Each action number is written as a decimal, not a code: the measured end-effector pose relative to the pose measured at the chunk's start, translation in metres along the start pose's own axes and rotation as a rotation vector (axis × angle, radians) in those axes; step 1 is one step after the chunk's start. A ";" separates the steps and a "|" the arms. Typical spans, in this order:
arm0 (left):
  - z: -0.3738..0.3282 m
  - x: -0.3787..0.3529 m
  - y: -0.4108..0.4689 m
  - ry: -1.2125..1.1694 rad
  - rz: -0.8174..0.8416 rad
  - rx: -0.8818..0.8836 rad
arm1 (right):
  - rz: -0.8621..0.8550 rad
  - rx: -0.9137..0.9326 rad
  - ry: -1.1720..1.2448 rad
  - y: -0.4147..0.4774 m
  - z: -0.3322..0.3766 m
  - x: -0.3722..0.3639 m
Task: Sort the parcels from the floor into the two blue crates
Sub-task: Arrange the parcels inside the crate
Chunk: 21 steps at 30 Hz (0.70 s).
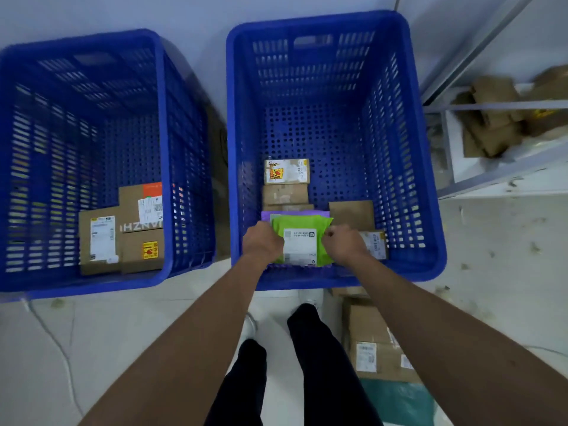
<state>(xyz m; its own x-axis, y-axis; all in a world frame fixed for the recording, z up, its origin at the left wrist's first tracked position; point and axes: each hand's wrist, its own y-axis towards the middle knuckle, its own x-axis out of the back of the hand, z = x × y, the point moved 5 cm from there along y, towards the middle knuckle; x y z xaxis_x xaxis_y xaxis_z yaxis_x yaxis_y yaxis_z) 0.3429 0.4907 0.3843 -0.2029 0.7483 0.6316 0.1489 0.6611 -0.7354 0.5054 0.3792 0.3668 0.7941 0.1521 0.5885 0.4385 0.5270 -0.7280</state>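
One green parcel (pixel 302 241) sits low in the right crate (pixel 322 20), against its 6 o'clock wall, over a purple parcel (pixel 295 214). Left hand (pixel 261 242) grips the 9 o'clock edge and right hand (pixel 345 244) pinches the 3 o'clock edge. Can't tell if it's fully resting. Brown boxes (pixel 285 194) lie at its 12 and 3 o'clock. Left crate (pixel 92 38) holds a few boxes (pixel 135 241) at its 6 o'clock end.

Step, as I read it: placing, near done. Next: release, lift both arms clear of the rim, then reach for the floor boxes (pixel 372 333) at 5 o'clock and the teal bag (pixel 399 401) below them.
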 end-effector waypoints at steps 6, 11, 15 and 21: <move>0.006 -0.023 0.017 -0.062 0.108 -0.005 | 0.073 0.014 -0.007 0.022 0.004 -0.028; 0.012 -0.022 0.019 -0.083 0.124 -0.031 | 0.125 -0.073 -0.075 0.024 0.005 -0.033; 0.018 -0.010 0.011 -0.099 0.121 -0.056 | 0.099 -0.114 -0.114 0.014 0.001 -0.024; 0.021 0.018 -0.014 -0.168 0.100 -0.081 | 0.032 -0.125 -0.046 -0.022 0.007 0.000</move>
<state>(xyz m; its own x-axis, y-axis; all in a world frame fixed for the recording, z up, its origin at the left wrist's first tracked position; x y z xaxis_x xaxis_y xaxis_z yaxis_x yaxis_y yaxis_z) 0.3170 0.4936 0.4008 -0.3404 0.7951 0.5019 0.2527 0.5915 -0.7657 0.4928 0.3739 0.3852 0.7898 0.2072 0.5774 0.4643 0.4131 -0.7834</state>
